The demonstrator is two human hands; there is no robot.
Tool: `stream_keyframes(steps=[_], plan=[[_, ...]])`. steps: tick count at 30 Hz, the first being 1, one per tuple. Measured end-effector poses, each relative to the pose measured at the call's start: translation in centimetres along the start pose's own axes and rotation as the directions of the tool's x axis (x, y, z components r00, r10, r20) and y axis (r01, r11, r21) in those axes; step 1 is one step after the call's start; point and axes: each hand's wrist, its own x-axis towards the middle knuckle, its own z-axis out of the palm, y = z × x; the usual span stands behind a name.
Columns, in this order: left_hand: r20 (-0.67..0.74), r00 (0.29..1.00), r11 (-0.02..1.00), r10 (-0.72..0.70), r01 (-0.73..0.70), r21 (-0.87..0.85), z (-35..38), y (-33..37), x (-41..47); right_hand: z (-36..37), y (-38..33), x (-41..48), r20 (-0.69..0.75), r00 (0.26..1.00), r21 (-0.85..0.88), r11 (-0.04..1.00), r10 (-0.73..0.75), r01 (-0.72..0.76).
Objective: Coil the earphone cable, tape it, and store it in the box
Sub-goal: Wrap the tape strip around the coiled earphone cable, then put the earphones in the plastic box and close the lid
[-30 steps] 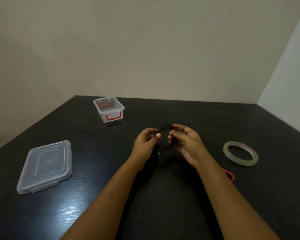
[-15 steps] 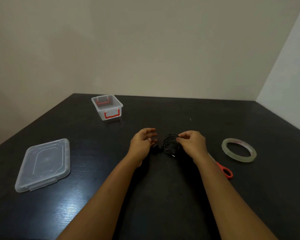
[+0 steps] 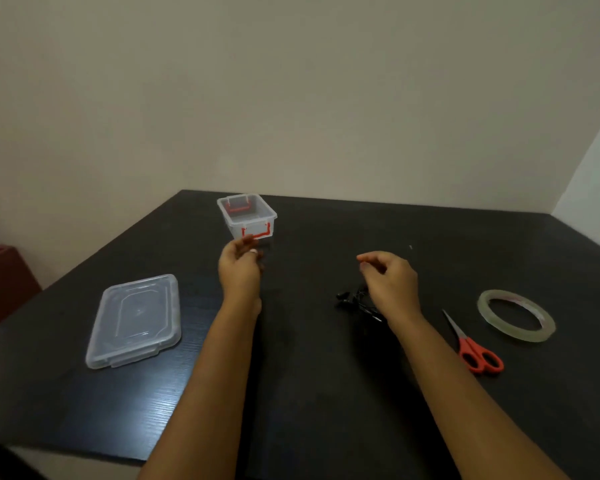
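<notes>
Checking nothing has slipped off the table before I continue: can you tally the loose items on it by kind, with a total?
Clear plastic box: 1
Clear lid: 1
Coiled black earphone cable: 1
Tape roll: 1
Red-handled scissors: 1
Total: 5

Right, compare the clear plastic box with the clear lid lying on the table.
The clear plastic box with red latches is deep and open-topped; the flat clear plastic lid is shallow and shows no red. The box sits far back, past the left hand; the lid lies nearer, further left. Both rest on the black table.
</notes>
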Motion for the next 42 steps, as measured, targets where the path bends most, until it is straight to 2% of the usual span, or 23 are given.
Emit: stream_keyframes(steps=[4,7,11,18,21,24,26,33,39,42], plan=[[-0.194,0.978,0.995,-0.077,0.063,-0.075,-2.1,1.5,3.4,4.9,-3.5,0.5,0.204,0.967,-0.019,0.987,-0.152,0.159],[-0.222,0.971,0.995,-0.085,0.071,-0.071,-2.2,1.5,5.3,9.8,-6.0,2.1,0.281,0.939,-0.072,0.972,-0.196,0.224],[-0.201,0.977,0.998,-0.063,0.061,-0.019,-2.0,-0.1,7.0,15.5,-8.3,4.5,0.415,0.892,-0.221,0.932,-0.177,0.287],[-0.169,0.986,0.999,0.009,-0.015,-0.037,-1.5,-2.1,9.6,21.2,-8.5,9.5,0.478,0.877,-0.449,0.845,-0.047,0.290],[-0.197,0.980,0.999,0.010,-0.020,-0.049,-1.6,-2.6,10.2,22.1,-7.9,10.2,0.408,0.911,-0.454,0.854,-0.053,0.253],[-0.191,0.981,0.998,0.044,-0.051,-0.032,-1.7,-2.5,9.9,21.1,-7.5,9.7,0.368,0.927,-0.378,0.898,-0.075,0.223],[-0.177,0.979,0.995,0.100,-0.099,0.013,-1.8,-2.3,9.3,19.0,-7.4,8.7,0.374,0.921,-0.355,0.900,-0.113,0.254],[-0.188,0.936,0.948,0.298,-0.268,0.173,-2.8,0.2,4.6,8.4,-6.2,2.9,0.460,0.871,-0.258,0.913,-0.171,0.315],[-0.017,0.984,0.963,0.176,-0.169,0.209,-5.3,-0.2,-2.3,1.1,-4.8,-3.4,0.644,0.748,-0.212,0.901,-0.163,0.379],[0.065,0.989,0.973,0.132,-0.142,0.183,-6.2,-1.1,-5.0,0.2,-3.8,-4.9,0.678,0.717,-0.193,0.902,-0.162,0.386]])
